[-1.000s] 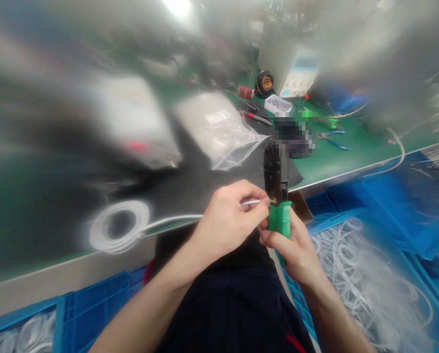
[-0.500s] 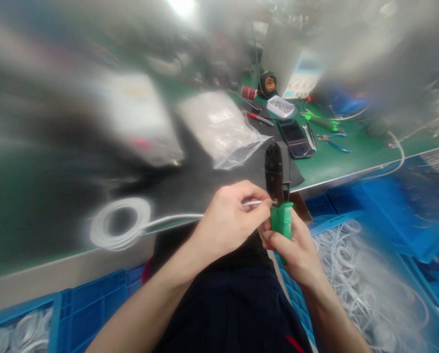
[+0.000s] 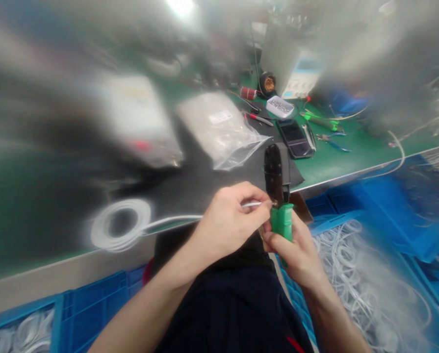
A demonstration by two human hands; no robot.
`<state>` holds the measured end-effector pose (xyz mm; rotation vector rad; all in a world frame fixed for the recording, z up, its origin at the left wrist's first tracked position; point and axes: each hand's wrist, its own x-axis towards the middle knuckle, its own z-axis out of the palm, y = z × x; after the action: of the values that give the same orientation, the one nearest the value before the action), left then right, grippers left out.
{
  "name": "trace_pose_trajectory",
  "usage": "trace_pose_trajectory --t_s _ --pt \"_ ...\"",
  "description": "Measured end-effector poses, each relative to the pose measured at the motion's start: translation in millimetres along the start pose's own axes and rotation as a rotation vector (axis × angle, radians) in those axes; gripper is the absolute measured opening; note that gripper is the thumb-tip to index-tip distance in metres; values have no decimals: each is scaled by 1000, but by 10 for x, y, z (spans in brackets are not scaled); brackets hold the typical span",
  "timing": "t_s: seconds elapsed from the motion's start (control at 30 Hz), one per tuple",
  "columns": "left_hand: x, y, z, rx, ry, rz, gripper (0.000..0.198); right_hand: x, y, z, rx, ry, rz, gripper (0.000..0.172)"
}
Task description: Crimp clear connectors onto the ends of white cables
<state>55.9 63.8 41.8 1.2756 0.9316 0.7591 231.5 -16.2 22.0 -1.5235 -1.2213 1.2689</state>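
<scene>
Pinching thin white plastic-sheathed cable (image 3: 252, 203) with left hand (image 3: 226, 223), right hand (image 3: 296, 250) clamped round green-handled black crimping tool (image 3: 277, 181), just off front edge of green worktop (image 3: 333, 157); likely light, limp, best gripped close to end.

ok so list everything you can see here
crimping tool: one, black head, green handles, in right hand
white cable: one, coiled at table edge, end in left hand
plastic bag: one, clear, on table
phone: one, dark, behind the tool
small tray: one, white, far side of table
table: one, green top
crates: several, blue, below table, holding white cables
left hand: pinching cable end at the tool
right hand: gripping tool handles
</scene>
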Motion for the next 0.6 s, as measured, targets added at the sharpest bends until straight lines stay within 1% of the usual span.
trace_pose_trajectory --t_s 0.1,0.23,0.27,0.33,0.37,0.43,0.5,0.53,0.6 --pt "6 3 -2 3 -1 -10 11 -5 11 18 16 -1 2 10" --pt "4 18 -15 77 25 -2 13 -29 12 39 28 15 15 9" --pt "-4 18 -22 86 29 -2 14 -33 13 25 19 29 16 11" --pt "-31 5 -45 91 40 -4 16 -24 25 -51 -70 87 14 22" --pt "-50 -9 -61 92 47 -4 17 -6 40 -116 -158 140 3 32" --pt "-93 -49 -96 90 65 -9 20 60 86 -297 -406 291 -22 52" --pt "-139 -106 -131 66 79 -29 23 155 142 -509 -674 421 0 70" --pt "-161 -137 -146 47 88 -38 24 206 166 -611 -820 452 39 74" --pt "-201 -199 -168 -6 122 -54 28 301 194 -777 -1106 441 85 78"
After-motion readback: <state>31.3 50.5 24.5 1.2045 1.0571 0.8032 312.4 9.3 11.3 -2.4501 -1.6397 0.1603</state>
